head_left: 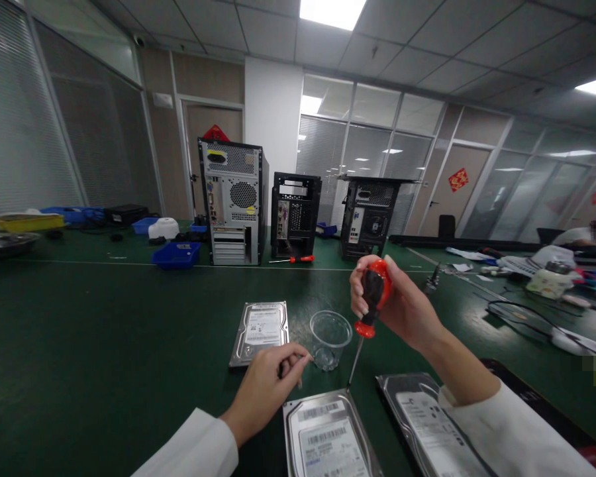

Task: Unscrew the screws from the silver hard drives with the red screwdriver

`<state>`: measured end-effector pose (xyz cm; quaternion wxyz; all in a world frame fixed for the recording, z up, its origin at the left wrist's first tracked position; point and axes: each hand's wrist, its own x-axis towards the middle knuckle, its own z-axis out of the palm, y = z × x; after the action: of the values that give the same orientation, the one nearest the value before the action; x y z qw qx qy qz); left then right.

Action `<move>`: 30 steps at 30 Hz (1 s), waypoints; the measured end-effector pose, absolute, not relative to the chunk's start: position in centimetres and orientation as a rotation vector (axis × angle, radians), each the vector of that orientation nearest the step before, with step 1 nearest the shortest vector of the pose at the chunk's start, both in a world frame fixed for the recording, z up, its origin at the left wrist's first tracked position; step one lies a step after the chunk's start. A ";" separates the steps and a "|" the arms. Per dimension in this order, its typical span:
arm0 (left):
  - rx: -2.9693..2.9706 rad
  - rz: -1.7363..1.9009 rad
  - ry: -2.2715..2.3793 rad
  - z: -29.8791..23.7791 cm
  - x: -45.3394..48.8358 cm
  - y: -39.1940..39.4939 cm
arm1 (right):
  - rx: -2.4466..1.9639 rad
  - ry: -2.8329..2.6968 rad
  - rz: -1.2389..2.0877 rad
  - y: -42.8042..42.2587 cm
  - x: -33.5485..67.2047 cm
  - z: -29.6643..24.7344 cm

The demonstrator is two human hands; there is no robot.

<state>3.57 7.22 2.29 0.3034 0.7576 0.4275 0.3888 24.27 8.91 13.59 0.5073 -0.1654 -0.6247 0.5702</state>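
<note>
Green worktop (79,344) bears: silver rectangular metal hard drive (261,328); left hand (271,377), fingers curled, whether gripping anything cannot be told; silver white-labelled metal drive (325,434), front; clear round plastic cup (330,334), behind it; red-and-black-handled screwdriver (375,291), tip at that drive's far right corner, grasped by right hand (407,305).
</note>
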 end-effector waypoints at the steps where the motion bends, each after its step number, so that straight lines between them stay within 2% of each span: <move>1: 2.008 1.029 1.135 2.3 3.6 7.2 | -0.407 -1.514 1.374 8.9 24.2 13.5; 30: 2.009 1.052 1.148 2.2 3.5 7.0 | -0.544 -1.427 1.284 9.5 24.0 12.8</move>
<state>3.47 6.99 2.25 0.2953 0.7551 0.4316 0.3955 24.00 9.46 12.78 0.5424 -0.2290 -0.6007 0.5408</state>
